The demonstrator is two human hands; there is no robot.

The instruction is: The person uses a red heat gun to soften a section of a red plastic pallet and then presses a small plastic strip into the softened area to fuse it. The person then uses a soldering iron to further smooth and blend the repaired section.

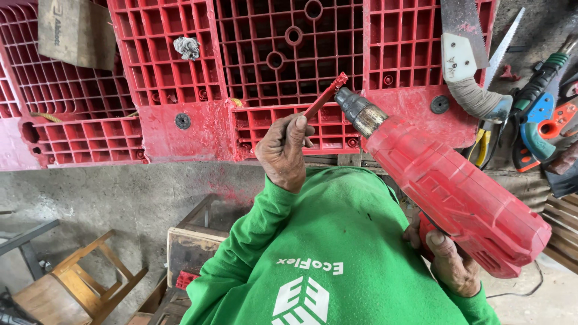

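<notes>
— Step in hand?

— By the look of it, warming the tip of a red plastic rod point(325, 96) at the metal nozzle point(359, 111) of a red heat gun point(445, 186), right in front of a red plastic pallet point(198, 129) with a grid face.

— Left hand point(283, 150)?

— Closed on the lower end of the rod, thumb on top, holding it slanted up and to the right.

— Right hand point(451, 268)?

— Wrapped round the grip of the heat gun, low at the right, mostly hidden behind the body of the tool.

— Rod against nozzle?

— Tip just beside the nozzle mouth, perhaps touching; hard to tell. Both close in front of the pallet; contact with it not clear.

— Needed next?

— Probably a steady rod tip kept at the nozzle, and fingers kept well down the rod, away from the heat.

— Around it?

— Hand saws point(466, 54) and other tools at the right, a wooden chair point(78, 283) lower left.
</notes>
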